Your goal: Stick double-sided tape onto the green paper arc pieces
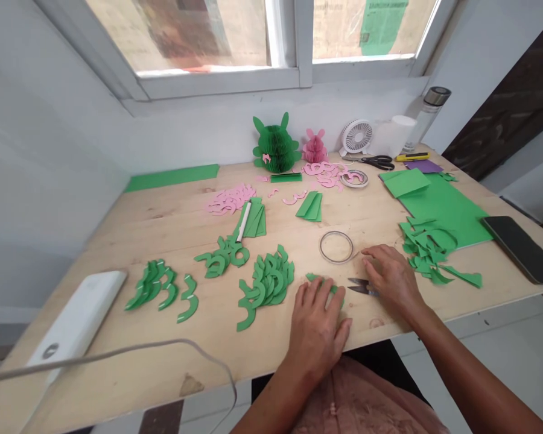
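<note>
My left hand (315,322) lies palm down near the table's front edge, its fingers spread over a green scalloped paper strip (314,278) that is mostly covered. My right hand (393,280) rests to its right, fingers curled and closed at the loose end of a narrow tape. That tape runs from a thin tape roll (336,247) lying flat just beyond. Below the right hand sits a small pair of scissors (359,286), blades pointing left, handles hidden. Left of my hands is a pile of green scalloped paper cutouts (269,280).
Green strips bearing white tape (187,298) lie farther left, near a white power bank (79,319) with a cable. Green scraps (429,247), green sheets (452,208) and a phone (525,248) are at right. Pink cutouts (231,199) and paper figures (277,144) stand behind.
</note>
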